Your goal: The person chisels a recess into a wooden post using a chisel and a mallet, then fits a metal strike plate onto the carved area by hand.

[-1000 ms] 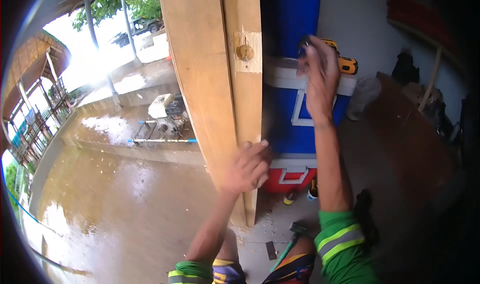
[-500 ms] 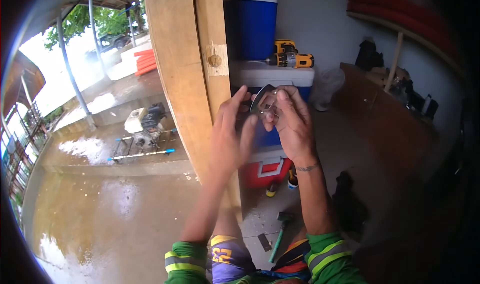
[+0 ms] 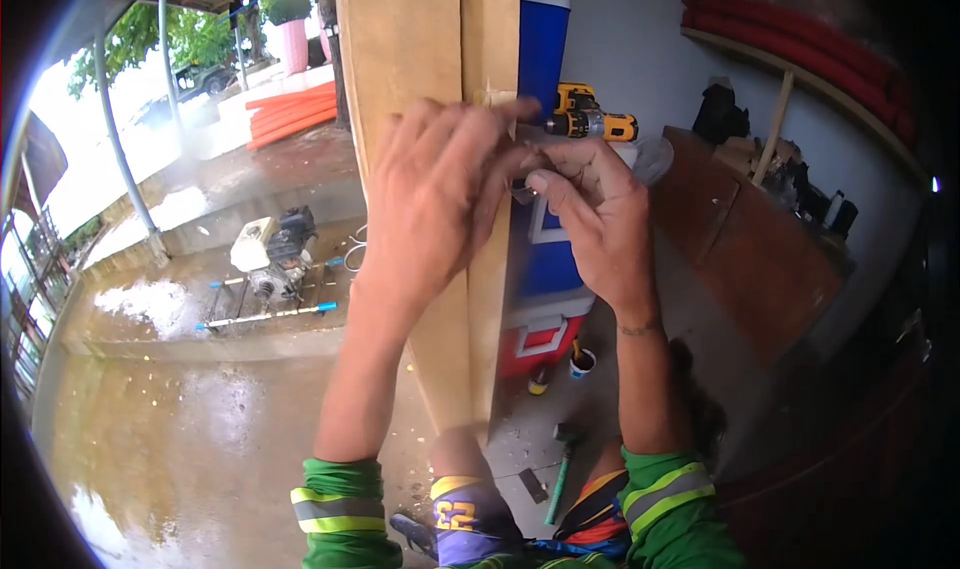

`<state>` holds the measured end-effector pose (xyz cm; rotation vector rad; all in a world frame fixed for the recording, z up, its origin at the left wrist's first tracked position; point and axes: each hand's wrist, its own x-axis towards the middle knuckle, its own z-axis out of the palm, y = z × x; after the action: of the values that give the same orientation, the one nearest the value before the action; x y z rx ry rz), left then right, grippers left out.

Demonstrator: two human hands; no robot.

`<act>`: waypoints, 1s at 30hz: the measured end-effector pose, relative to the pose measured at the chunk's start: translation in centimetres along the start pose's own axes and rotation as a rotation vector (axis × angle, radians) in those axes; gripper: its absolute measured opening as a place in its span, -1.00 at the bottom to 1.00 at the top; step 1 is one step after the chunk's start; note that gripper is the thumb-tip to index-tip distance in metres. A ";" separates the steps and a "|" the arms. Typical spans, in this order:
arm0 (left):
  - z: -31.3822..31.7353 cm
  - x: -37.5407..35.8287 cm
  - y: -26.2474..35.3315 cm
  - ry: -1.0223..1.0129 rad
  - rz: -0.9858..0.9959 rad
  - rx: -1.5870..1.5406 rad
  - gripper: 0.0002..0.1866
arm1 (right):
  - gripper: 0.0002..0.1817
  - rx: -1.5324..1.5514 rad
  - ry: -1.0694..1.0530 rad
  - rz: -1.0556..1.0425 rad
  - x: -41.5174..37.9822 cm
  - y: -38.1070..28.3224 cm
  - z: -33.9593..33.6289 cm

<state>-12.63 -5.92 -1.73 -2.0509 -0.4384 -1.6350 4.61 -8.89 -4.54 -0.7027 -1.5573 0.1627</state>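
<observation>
A: What differs from half a second ago?

B: Both my hands have risen and closed in on the wooden post. My left hand now lies flat across the post's face, where before it hung just below the small metal piece. The knob on the post, in plain sight earlier, is now covered by that hand.

A: Describe the metal piece.

B: Only a thin grey sliver shows, between the fingertips of my right hand and the left, just beside the post's edge. My right fingers are pinched on it. My left fingers are spread and touch it at the tips; I cannot tell whether they grip it.

A: What is hard to make out?

B: Its shape. Behind my hands, the yellow drill rests on the blue cooler, which is partly hidden.
</observation>
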 end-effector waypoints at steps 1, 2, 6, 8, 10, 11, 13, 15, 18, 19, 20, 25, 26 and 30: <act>-0.3 0.7 -0.6 0.052 0.026 0.044 -0.74 | -0.87 0.017 0.018 0.043 0.4 0.0 0.2; -0.4 1.4 -1.3 0.105 0.051 0.087 -0.74 | -0.87 0.117 0.075 0.051 0.8 0.7 0.6; -0.5 0.9 -3.9 0.208 0.029 0.312 -0.72 | -0.83 0.417 0.226 0.109 2.0 3.5 2.8; -0.2 0.1 -4.0 0.129 -0.005 0.287 -0.68 | -0.85 0.541 0.221 0.132 2.5 4.4 3.2; 0.1 -0.3 -3.6 0.104 -0.005 0.292 -0.64 | -0.83 0.612 0.177 0.138 2.4 4.4 3.3; 0.1 -0.4 -3.3 0.076 -0.014 0.298 -0.59 | -0.83 0.609 0.181 0.147 2.4 4.3 3.3; 0.1 -0.2 -2.9 0.030 -0.031 0.314 -0.49 | -0.83 0.583 0.184 0.147 2.8 4.1 3.2; 0.1 -0.1 -2.5 -0.002 -0.026 0.347 -0.46 | -0.83 0.539 0.195 0.147 2.7 3.9 3.2; 0.3 -0.2 -2.4 -0.029 -0.013 0.377 -0.45 | -0.82 0.477 0.216 0.097 2.9 4.3 3.3; 0.3 -0.2 -2.4 -0.039 -0.005 0.384 -0.46 | -0.81 0.476 0.207 0.088 2.9 4.4 3.3; 0.3 -0.1 -2.5 -0.047 -0.001 0.393 -0.46 | -0.81 0.474 0.197 0.077 3.0 4.6 3.2; 0.4 -0.1 -2.5 -0.059 0.008 0.410 -0.46 | -0.81 0.515 0.129 0.074 3.1 4.7 2.6; 0.4 -0.2 -2.6 -0.056 0.013 0.421 -0.46 | -0.81 0.523 0.118 0.084 3.1 4.7 2.5; 0.6 -0.4 -2.8 -0.049 0.031 0.448 -0.43 | -0.80 0.579 0.124 0.074 2.8 5.3 2.6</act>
<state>-13.64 -3.24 -1.73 -1.7518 -0.7135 -1.3241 4.05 -2.44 -5.20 -0.3029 -1.2764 0.5880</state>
